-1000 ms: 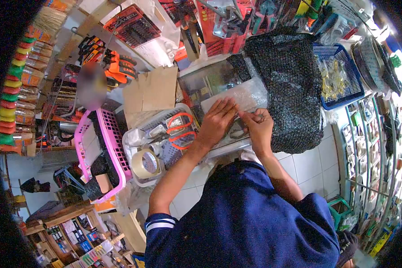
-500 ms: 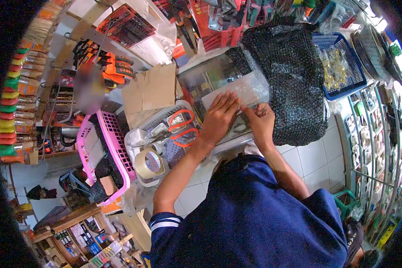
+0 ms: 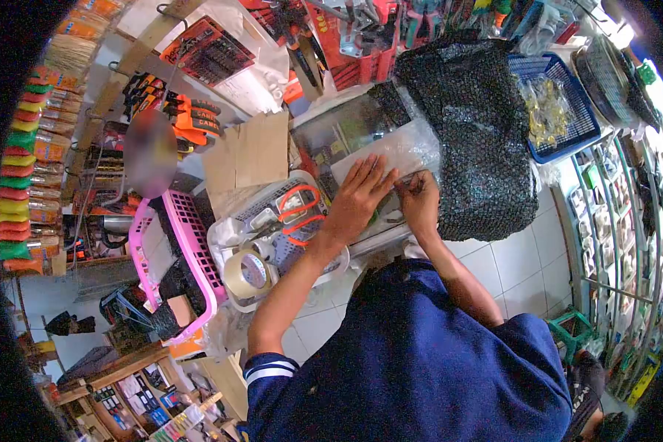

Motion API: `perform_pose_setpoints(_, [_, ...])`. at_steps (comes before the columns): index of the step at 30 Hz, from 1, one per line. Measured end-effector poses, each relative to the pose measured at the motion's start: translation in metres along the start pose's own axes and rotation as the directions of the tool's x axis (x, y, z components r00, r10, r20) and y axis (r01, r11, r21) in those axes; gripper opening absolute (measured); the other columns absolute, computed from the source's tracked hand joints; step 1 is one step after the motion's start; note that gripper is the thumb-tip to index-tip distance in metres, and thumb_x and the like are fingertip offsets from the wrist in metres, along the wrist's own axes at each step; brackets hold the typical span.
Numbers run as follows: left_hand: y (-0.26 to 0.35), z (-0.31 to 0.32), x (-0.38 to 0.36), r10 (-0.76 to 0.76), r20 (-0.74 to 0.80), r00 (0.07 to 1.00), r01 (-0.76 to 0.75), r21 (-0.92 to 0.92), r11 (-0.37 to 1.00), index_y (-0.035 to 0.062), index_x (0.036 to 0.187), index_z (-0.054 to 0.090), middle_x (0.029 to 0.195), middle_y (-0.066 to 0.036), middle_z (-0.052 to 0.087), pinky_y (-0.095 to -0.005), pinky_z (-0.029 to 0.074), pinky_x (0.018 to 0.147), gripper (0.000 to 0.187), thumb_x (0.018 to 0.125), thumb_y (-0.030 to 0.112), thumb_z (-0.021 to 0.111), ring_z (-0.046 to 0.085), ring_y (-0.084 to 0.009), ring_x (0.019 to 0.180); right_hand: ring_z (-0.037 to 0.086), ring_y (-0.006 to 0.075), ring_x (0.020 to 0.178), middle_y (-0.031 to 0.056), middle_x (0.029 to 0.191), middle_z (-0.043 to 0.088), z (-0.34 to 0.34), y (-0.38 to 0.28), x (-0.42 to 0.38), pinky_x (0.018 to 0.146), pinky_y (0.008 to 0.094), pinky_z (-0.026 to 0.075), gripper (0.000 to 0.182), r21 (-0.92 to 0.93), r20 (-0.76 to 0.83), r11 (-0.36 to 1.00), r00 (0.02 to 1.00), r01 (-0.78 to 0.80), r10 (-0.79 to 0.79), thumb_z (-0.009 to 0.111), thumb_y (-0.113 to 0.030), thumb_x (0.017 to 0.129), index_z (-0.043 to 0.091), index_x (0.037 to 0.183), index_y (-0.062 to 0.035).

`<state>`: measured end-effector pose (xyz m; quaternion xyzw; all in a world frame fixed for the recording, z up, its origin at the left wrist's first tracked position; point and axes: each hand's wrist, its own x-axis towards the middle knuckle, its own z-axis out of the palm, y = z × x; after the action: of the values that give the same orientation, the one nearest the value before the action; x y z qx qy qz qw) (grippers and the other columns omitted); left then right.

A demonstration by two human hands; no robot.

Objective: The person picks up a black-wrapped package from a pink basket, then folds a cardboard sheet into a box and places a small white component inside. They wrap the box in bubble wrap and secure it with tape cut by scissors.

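A whitish, partly see-through wrapped packet [image 3: 394, 151] lies on the glass counter top [image 3: 320, 140]. My left hand [image 3: 357, 197] rests flat on its near edge, fingers stretched out. Close beside it, my right hand [image 3: 420, 202] has its fingers curled and pinched together at the packet's near edge. Whatever is between those fingertips is hidden. Black bubble wrap [image 3: 486, 140] forms a large bundle right of the packet, partly touching it.
Left of my arm, a grey-white basket [image 3: 217, 239] holds a tape roll [image 3: 247, 272] and orange-handled scissors [image 3: 300, 210]. Further left stands a pink basket [image 3: 199, 243]. Cardboard [image 3: 247, 151] lies behind. A blue basket [image 3: 563, 151] with brass-coloured pieces stands at right.
My right hand has shifted slightly left and its fingers are curled more tightly downward. My left hand stays almost where it was on the packet.
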<state>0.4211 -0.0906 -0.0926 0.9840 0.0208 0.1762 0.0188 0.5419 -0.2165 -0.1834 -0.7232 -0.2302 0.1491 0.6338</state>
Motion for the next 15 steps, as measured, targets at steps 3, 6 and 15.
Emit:
perform_pose_setpoints(3, [-0.005,-0.003,0.0,0.036,-0.001,0.999,-0.036,-0.028,0.999,0.0092,0.146,0.057,0.155,-0.022,0.049,-0.0506,0.034,0.122,0.056,0.091,0.014,0.063,0.044,-0.0377,0.146,0.048,0.0097,0.055,0.0014,0.069,0.05,0.001,0.003,0.0,0.046,0.0291,0.04,0.032,-0.059,-0.006,0.998,1.0,0.017,-0.018,0.075,-0.002,0.094,0.044,0.086,-0.0063])
perform_pose_setpoints(6, [-0.013,-0.004,0.003,0.039,-0.076,0.996,-0.042,-0.042,0.998,0.0113,0.15,0.052,0.157,-0.022,0.047,-0.0534,0.035,0.119,0.066,0.088,0.022,0.071,0.045,-0.0391,0.144,0.048,0.0094,0.056,0.0014,0.071,0.05,-0.004,-0.01,-0.008,0.047,0.0289,0.04,0.03,-0.017,0.005,1.0,1.0,-0.022,0.023,0.074,-0.004,0.095,0.045,0.087,-0.0061])
perform_pose_setpoints(15, [-0.004,-0.004,0.054,-0.315,0.245,0.917,0.325,0.002,0.946,0.01,0.16,0.031,0.135,-0.027,0.053,-0.0607,0.046,0.099,0.102,0.074,0.028,0.083,0.057,-0.0461,0.118,0.055,0.0083,0.055,0.002,0.077,0.06,-0.026,-0.04,-0.056,0.045,0.024,0.042,0.019,0.326,0.195,0.889,0.943,-0.32,0.268,0.07,-0.007,0.099,0.051,0.102,-0.0083])
